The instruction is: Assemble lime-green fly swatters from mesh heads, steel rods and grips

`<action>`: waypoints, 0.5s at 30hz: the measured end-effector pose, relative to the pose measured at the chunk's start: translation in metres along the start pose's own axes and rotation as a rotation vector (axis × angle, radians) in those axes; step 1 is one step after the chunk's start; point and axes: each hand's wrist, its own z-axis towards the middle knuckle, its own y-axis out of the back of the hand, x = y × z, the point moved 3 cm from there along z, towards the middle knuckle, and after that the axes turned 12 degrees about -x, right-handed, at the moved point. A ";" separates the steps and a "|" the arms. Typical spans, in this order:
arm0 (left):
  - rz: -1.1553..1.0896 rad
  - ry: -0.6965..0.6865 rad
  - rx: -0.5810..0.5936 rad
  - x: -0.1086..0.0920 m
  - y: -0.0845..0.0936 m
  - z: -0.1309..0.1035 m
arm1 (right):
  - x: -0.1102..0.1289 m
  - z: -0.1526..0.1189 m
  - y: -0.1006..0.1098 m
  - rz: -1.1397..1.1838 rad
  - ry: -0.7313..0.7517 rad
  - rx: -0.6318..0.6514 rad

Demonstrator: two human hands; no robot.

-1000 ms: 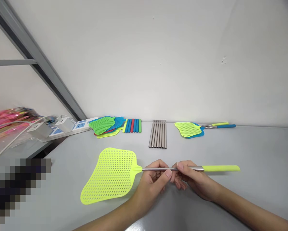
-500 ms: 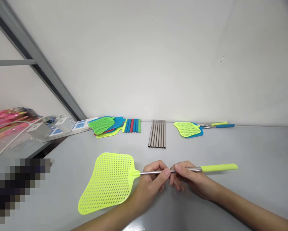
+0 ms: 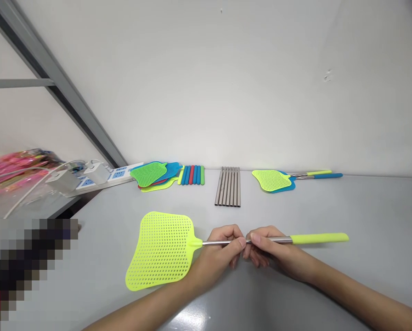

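Observation:
A yellow-green fly swatter (image 3: 162,250) with a perforated head and a metal rod lies across both hands, just above the grey table. My left hand (image 3: 224,250) is closed on the thin part of the rod, thumb on top, close to the head. Right beside it, my right hand (image 3: 271,248) pinches the rod near its thicker section. The yellow-green grip (image 3: 319,238) sticks out to the right, beyond my right hand. Where the two hands meet, fingers partly hide the rod.
Several metal tubes (image 3: 228,186) lie in a row behind the hands. To their left are coloured grips (image 3: 192,175) and a pile of swatter heads (image 3: 149,174); to their right, two swatters (image 3: 271,180). A power strip (image 3: 119,174) with chargers and plastic-wrapped items (image 3: 16,172) sit at left.
The swatter's head has swung slightly up and to the right. Both hands keep their hold on the rod, close together. The whole view has shifted a little.

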 end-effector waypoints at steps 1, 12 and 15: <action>0.001 0.002 0.007 0.001 0.000 0.000 | 0.000 0.000 0.000 0.000 0.008 0.000; 0.061 -0.006 0.010 0.002 0.002 0.001 | -0.001 0.002 0.001 0.034 -0.018 -0.010; 0.051 -0.008 -0.003 0.001 0.002 0.001 | -0.002 0.003 0.002 0.062 -0.017 -0.013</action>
